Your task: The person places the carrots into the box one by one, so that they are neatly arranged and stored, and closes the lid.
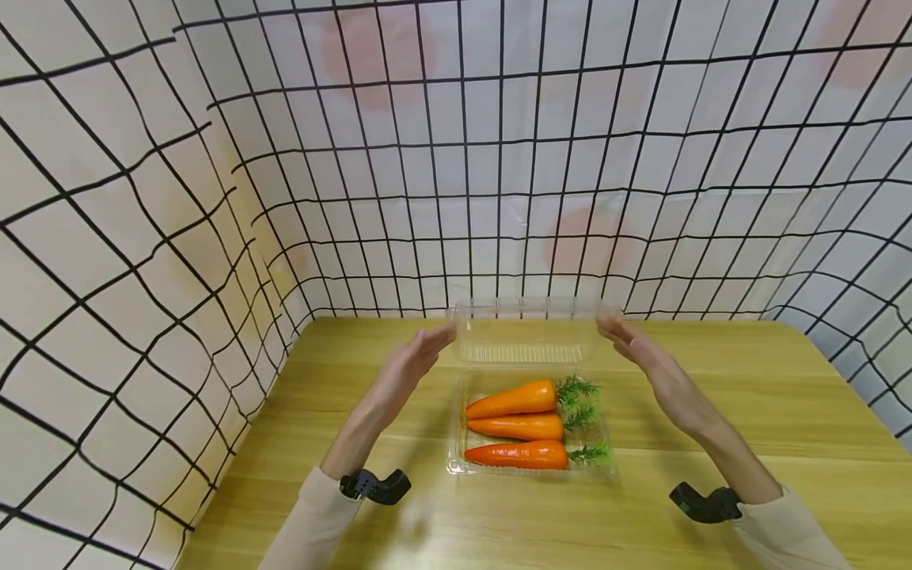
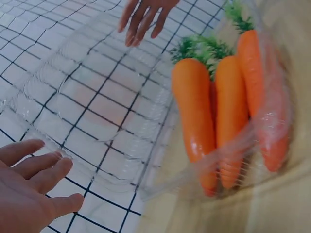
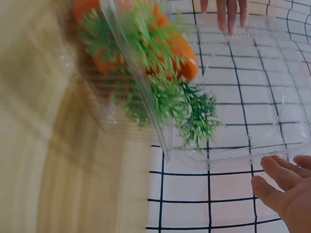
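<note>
Three orange carrots (image 1: 523, 428) with green tops lie side by side in a clear plastic clamshell box (image 1: 456, 467) on the table. Its transparent lid (image 1: 527, 332) stands raised at the back. My left hand (image 1: 406, 368) is at the lid's left edge, fingers extended, with fingertips right at the rim; the same left hand (image 2: 36, 187) shows spread fingers in the left wrist view. At the lid's opposite edge is my right hand (image 1: 663, 376), its fingers straight too. In the right wrist view the right hand (image 3: 289, 191) has its fingertips close to the lid's rim.
The wooden table (image 1: 342, 356) carries the box near its middle. Behind it and along the sides rises a white cloth (image 1: 477, 174) with a black grid pattern. A black wrist device (image 1: 381, 485) sits on my left wrist and another device (image 1: 705, 503) on my right.
</note>
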{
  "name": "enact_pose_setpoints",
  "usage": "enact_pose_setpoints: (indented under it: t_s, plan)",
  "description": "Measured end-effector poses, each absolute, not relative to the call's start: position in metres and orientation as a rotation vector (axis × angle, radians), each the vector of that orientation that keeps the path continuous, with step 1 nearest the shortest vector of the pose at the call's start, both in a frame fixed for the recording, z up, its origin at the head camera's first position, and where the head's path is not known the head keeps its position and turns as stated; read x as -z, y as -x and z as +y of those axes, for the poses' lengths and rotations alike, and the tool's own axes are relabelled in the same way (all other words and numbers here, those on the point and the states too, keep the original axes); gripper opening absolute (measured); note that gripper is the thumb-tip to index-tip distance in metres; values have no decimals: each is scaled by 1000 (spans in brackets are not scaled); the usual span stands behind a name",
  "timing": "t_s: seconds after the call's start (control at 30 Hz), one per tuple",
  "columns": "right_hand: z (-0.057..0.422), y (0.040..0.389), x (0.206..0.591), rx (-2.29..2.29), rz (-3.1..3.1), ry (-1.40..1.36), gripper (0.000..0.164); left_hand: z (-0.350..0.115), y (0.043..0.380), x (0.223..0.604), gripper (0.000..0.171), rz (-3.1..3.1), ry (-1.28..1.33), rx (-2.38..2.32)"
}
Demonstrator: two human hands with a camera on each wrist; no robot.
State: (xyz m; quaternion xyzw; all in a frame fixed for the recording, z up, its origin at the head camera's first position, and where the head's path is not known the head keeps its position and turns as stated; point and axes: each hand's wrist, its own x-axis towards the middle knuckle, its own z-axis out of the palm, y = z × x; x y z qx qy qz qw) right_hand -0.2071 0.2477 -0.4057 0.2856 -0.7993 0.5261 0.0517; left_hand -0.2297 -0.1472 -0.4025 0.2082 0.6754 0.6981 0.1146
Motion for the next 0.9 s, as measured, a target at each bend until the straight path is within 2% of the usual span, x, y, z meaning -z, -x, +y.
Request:
enact_pose_setpoints:
  t_s: [0.23, 0.47, 0.7, 0.9]
  plan:
    - [251, 189, 409, -1562, -2533, -800, 51, -150, 211, 405, 69, 2033, -485, -1995]
    - [250, 175, 414, -1542, -2580, -782, 51, -147, 198, 407, 61, 2074, -487, -1915]
    - [249, 162, 419, -1534, -2655, -743, 52, -145, 186, 417, 64, 2162, -394, -1821]
    - [248, 154, 429, -1517, -2695, -710, 51, -145, 179, 427, 59, 2181, -374, -1795]
